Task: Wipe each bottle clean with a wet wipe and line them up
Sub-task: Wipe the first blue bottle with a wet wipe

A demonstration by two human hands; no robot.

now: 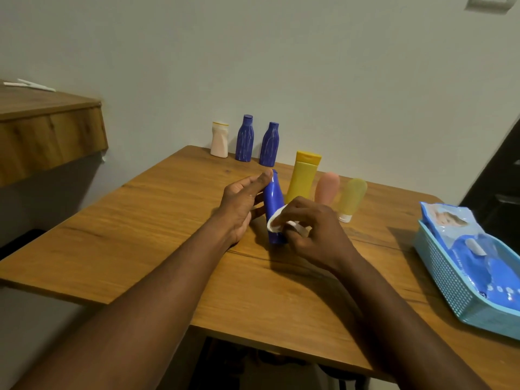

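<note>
A blue bottle (273, 197) stands near the middle of the wooden table (157, 220). My left hand (242, 205) holds it from the left, with the thumb up at its cap. My right hand (312, 229) pinches a white wet wipe (277, 220) against the bottle's lower front. Behind the bottle stand a yellow bottle (302, 178), a pink tube (327, 188) and a pale yellow tube (353, 198) on its white cap. Along the wall stand a white bottle (219, 139) and two blue bottles (244, 138) (269, 144) in a row.
A light blue mesh basket (450, 280) at the table's right edge holds a blue pack of wet wipes (461, 237). A wooden shelf (47, 130) juts from the wall at the left. A dark door frame (498, 192) stands at the far right.
</note>
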